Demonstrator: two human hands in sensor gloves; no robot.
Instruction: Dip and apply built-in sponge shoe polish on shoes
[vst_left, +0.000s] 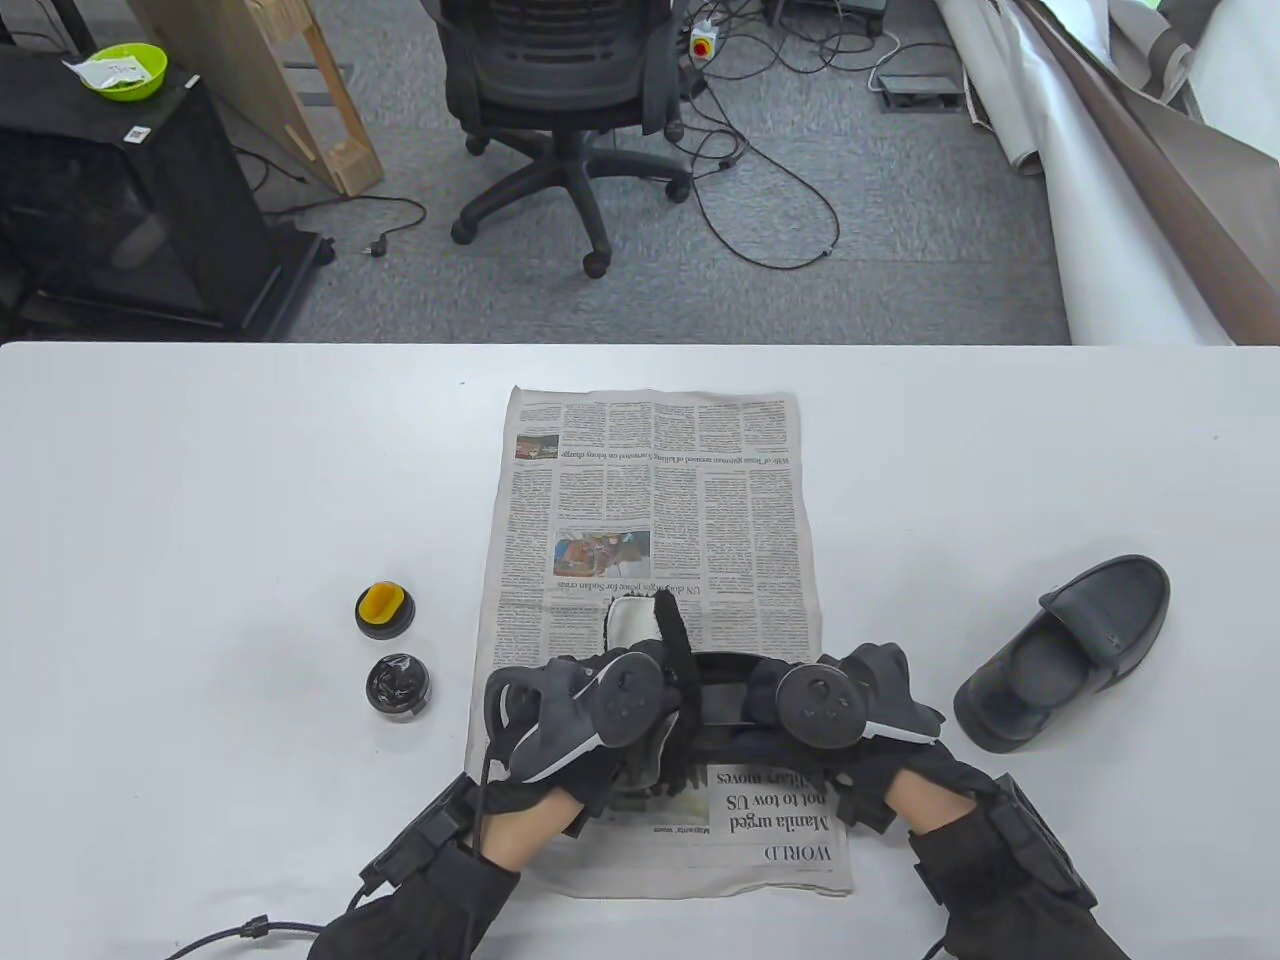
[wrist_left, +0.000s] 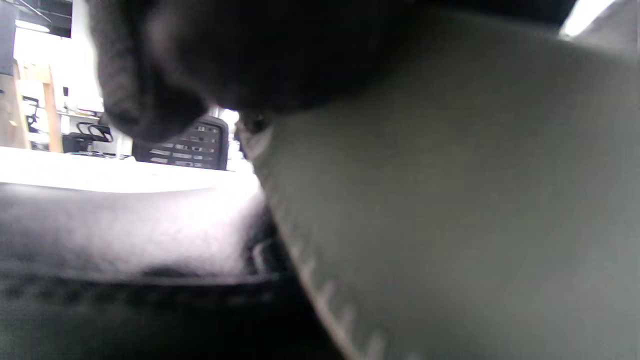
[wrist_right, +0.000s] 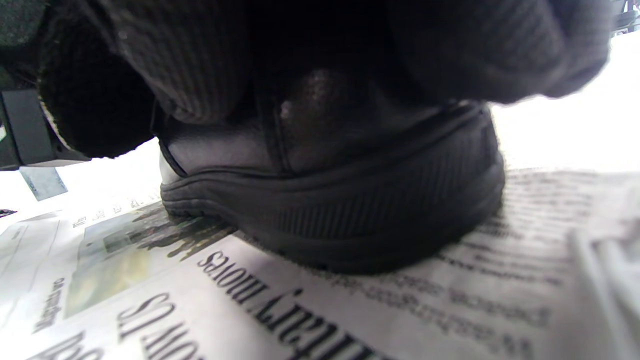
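Low in the frame's middle, on the newspaper (vst_left: 655, 480): left hand (vst_left: 575, 715) apparently inside a fuzzy black-and-white mitt (vst_left: 655, 640), grip impossible to tell; right hand (vst_left: 850, 715) curled over and holding one black shoe (wrist_right: 340, 200), sole flat on the print. Out at centre left on the tabletop (vst_left: 200, 480): opened polish tin (vst_left: 398, 686), and beyond it the lid with its yellow sponge (vst_left: 385, 608), both untouched. At lower right, second shoe (vst_left: 1075, 650) waiting off the paper; judged a wiping or buffing stage, dipping and sponge application not evident on either shoe.
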